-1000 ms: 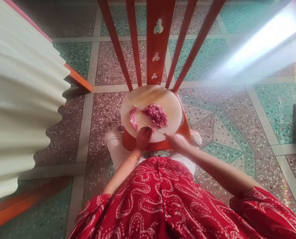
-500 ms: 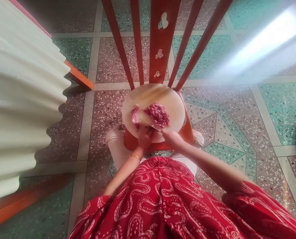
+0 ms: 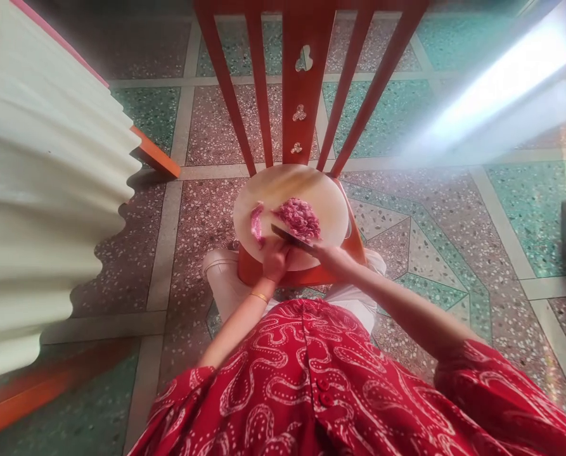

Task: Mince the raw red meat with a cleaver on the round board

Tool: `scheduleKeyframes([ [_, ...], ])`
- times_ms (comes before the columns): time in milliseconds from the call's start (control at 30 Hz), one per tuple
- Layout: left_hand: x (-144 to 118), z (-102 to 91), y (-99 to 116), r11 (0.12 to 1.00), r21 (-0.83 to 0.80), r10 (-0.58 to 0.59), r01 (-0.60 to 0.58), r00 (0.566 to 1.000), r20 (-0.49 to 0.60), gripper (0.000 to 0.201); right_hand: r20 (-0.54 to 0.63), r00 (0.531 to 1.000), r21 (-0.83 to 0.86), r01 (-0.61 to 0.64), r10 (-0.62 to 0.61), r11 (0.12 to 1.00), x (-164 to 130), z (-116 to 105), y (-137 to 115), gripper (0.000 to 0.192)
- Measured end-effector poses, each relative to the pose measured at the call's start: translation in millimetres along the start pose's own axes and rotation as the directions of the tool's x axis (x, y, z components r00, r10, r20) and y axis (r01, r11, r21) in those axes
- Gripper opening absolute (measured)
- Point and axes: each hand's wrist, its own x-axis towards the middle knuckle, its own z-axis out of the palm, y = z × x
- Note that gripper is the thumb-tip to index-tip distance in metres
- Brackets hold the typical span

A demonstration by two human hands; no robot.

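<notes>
Mostly chopped: meat pile (image 3: 300, 219) mid-board (image 3: 325, 190), one strip (image 3: 256, 223) left uncut; right hand (image 3: 333, 258) gripping knife (image 3: 292, 239), left hand (image 3: 276, 261) curled, contents unclear.

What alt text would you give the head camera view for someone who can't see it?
A person's right hand holds a knife over a round cutting board on a red chair, while the left hand rests at the board's near edge. A pile of chopped meat and one strip lie on it.

Both bare forearms reach forward. The left hand (image 3: 275, 261) rests curled, fingers bent. The right hand (image 3: 334, 259) is closed in a grip.
</notes>
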Motion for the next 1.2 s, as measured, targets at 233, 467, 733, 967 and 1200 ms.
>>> scheduleKeyframes([
  [233, -1, -10.7, 6, 1.0, 0.002, -0.015, 0.015, 0.999, -0.048, 0.02, -0.069, 0.996, -0.003, -0.051, 0.05, 0.999, -25, 7, 3, 0.034],
  [467, -4, -5.8, 2, 0.999, 0.034, 0.029, -0.03, 1.0, 0.01, 0.019, 0.043, 0.998, -0.032, -0.043, 0.045, 0.999, -35, 12, -8, 0.032],
  [733, -5, -0.4, -1, 1.0, 0.022, 0.014, -0.014, 1.0, 0.014, 0.019, 0.007, 0.999, 0.017, 0.05, -0.05, 0.999, 22, -3, -37, 0.038],
  [967, -7, 3.2, -2, 1.0, 0.013, -0.013, 0.012, 0.998, 0.054, 0.019, 0.084, 0.996, -0.016, -0.021, 0.023, 1.0, -7, 17, 3, 0.037],
  [1200, -3, 1.7, -2, 0.999, 0.033, 0.037, -0.038, 0.999, 0.024, 0.019, -0.038, 0.996, 0.004, 0.076, -0.075, 0.997, 33, -7, -36, 0.04],
])
